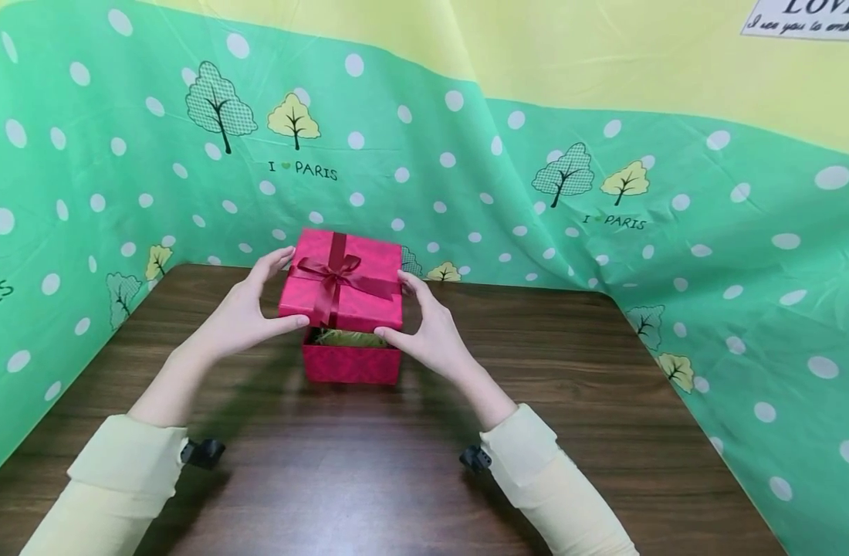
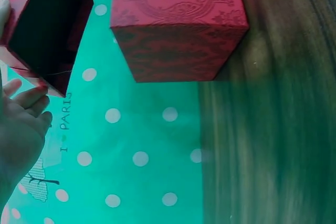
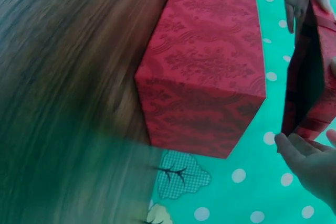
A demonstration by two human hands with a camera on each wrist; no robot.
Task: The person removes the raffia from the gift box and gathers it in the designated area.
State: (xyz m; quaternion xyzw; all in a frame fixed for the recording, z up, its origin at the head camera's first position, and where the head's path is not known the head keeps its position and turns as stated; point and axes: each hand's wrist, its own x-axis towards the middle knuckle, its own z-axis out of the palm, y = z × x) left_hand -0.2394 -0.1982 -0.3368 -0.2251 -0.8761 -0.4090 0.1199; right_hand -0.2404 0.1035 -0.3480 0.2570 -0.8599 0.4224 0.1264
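A square crimson gift box lid [image 1: 369, 266] with a dark red ribbon bow is held between my two hands above its box [image 1: 351, 367]. My left hand [image 1: 240, 313] grips the lid's left side, thumb at the front corner and fingers toward the back. On the opposite side my right hand [image 1: 434, 332] grips it the same way. Tilted, the lid shows its dark hollow underside [image 2: 50, 24] in the left wrist view. Through the gap at the front, something green [image 1: 351, 338] shows inside the box; the lid hides the rest. Embossed scrolls cover the box walls [image 3: 210, 45].
The box stands on a dark wood-grain table [image 1: 570, 432]. Behind and at both sides hangs a green and yellow cloth [image 1: 410, 193] with white dots and printed trees, meeting the table's far edge close behind the box.
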